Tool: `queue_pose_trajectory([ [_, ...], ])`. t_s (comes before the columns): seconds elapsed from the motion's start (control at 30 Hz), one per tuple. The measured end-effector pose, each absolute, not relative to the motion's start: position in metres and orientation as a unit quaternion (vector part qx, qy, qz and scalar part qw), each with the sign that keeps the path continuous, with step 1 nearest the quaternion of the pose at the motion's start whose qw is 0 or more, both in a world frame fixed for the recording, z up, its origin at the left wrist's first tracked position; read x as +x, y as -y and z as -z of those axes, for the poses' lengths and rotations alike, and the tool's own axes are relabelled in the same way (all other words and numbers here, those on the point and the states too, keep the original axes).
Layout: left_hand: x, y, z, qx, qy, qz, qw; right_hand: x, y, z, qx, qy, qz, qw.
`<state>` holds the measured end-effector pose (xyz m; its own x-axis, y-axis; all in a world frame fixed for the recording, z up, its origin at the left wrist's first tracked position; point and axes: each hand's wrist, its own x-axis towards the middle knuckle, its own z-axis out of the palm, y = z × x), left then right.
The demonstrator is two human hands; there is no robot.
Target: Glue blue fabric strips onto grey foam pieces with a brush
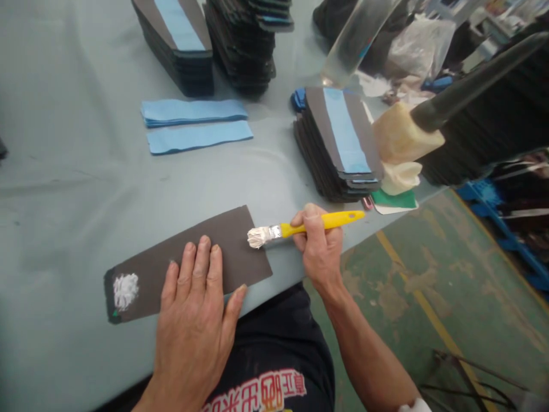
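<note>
**Dark grey panel lies flat under the left hand, its wide end toward the brush**

The dark grey panel (240,257) rests on the covered table (86,200), its long axis crossing in front of the person, the right end a little farther away than the left. The left hand (195,315) lies flat across its middle, palm down, four fingers side by side and the thumb set apart.

The right hand (319,246) is just off the wide end, thumb and fingers pinching a yellow-handled brush (288,230). The brush points left, its whitish, clotted bristles over the panel's right edge; whether they press on it I cannot tell. That end is nearer the right hand. The narrow end, with a white paste patch (126,290), is left of the left hand, well apart from the bristles.

Beyond the left hand lie two sets of light-blue strips (199,136), near each other. Beyond the right hand stands a pile of dark panels (338,143) topped by a blue band, with a yellowish foam block (397,134) just to its right. Farthest out, past the strips, are two more dark stacks: a blue-banded stack (184,57) and a looser stack (244,57) beside it.
</note>
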<state>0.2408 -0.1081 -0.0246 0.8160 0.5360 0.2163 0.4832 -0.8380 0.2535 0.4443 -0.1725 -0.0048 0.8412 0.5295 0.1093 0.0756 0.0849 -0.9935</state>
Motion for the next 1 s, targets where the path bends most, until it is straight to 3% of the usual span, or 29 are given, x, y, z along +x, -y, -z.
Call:
queue_pose_trajectory([
  [0.7, 0.24, 0.107, 0.023, 0.953, -0.258, -0.136, 0.087, 0.438, 0.172, 0.019, -0.701, 0.251, -0.101, 0.66],
  [0.87, 0.239, 0.107, 0.025, 0.952, -0.253, -0.144, 0.09, 0.439, 0.176, 0.014, -0.742, 0.268, -0.082, 0.609],
  [1.0, 0.237, 0.106, 0.028, 0.945, -0.261, -0.155, 0.121, 0.445, 0.181, -0.008, -0.726, 0.235, -0.028, 0.646],
])
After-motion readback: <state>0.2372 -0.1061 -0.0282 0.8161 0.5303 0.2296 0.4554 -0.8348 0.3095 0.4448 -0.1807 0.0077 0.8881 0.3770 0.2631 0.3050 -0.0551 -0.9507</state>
